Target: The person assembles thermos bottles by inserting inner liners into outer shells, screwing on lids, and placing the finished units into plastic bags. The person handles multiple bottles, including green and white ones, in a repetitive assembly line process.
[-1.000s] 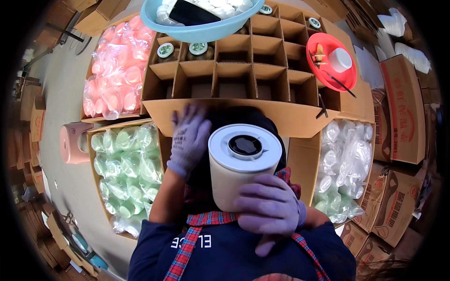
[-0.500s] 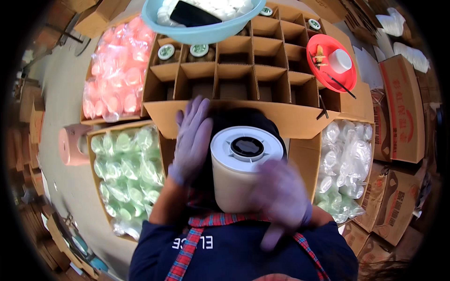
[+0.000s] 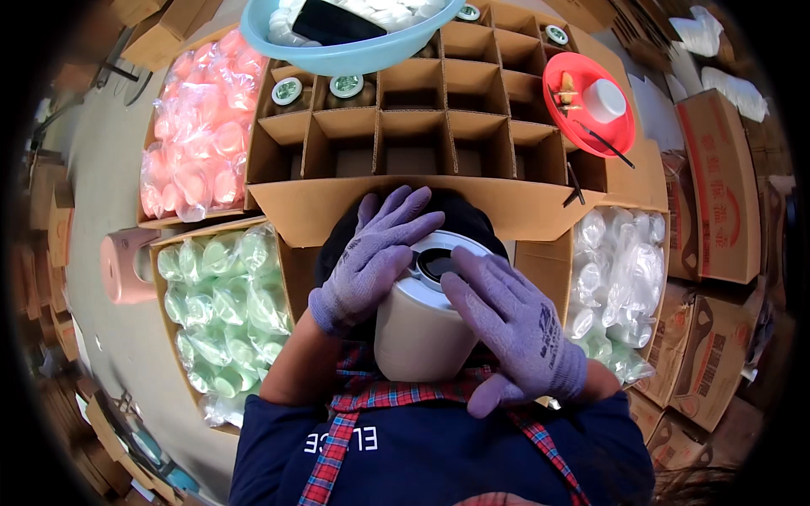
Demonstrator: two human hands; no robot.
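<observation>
Upright between my gloved hands, close to my lap, stands a cream cylindrical container (image 3: 418, 337). Its pale round top (image 3: 422, 297) has a black disc (image 3: 436, 264) in the middle. My left hand (image 3: 371, 266), in a purple knit glove, lies at the top's left edge with fingers stretched out. From the right, my right hand (image 3: 515, 325), gloved alike, reaches over the rim with straight fingers beside the black disc. Both hands are open. Whether they press on the container or only touch it, I cannot tell.
Ahead stands a divided cardboard box (image 3: 413, 156) with several lidded jars. A blue basin (image 3: 363, 55) of white pieces with a phone and a red bowl (image 3: 620, 139) rest on it. Bagged pink cups (image 3: 202, 135), green cups (image 3: 224, 304) and clear cups (image 3: 616, 270) flank me.
My left hand has moved right onto the container's top edge. My right hand, blurred before, has come to the rim with fingers extended. The view has shifted slightly.
</observation>
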